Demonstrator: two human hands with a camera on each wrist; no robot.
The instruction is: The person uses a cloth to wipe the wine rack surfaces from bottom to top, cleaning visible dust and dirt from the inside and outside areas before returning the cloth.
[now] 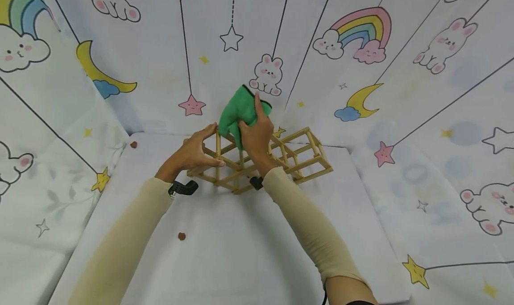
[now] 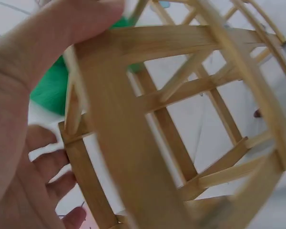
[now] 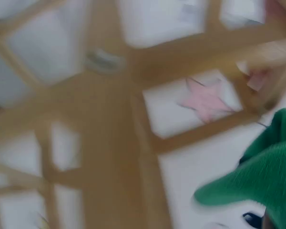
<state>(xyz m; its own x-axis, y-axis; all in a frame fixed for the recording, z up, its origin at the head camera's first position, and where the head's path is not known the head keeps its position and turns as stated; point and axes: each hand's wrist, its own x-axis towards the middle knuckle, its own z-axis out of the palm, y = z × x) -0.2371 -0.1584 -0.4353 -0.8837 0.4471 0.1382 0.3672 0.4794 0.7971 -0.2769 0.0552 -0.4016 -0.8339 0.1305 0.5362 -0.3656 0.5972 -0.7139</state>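
A wooden lattice frame (image 1: 218, 145) of joined square bars stands on the white table, angled at its middle. My left hand (image 1: 192, 151) grips its left end, thumb on the near side and fingers behind; in the left wrist view the thumb lies over a bar (image 2: 121, 124). My right hand (image 1: 257, 137) holds a bunched green cloth (image 1: 238, 110) with a dark edge over the frame's middle, index finger stretched along it. Close to the bars, the cloth (image 3: 257, 181) also hangs at the lower right of the blurred right wrist view.
Two small brown pieces lie on the white table (image 1: 225, 269): one piece (image 1: 134, 144) at the back left corner, another piece (image 1: 182, 236) nearer the front. A printed cloth backdrop (image 1: 152, 64) rises behind and on both sides.
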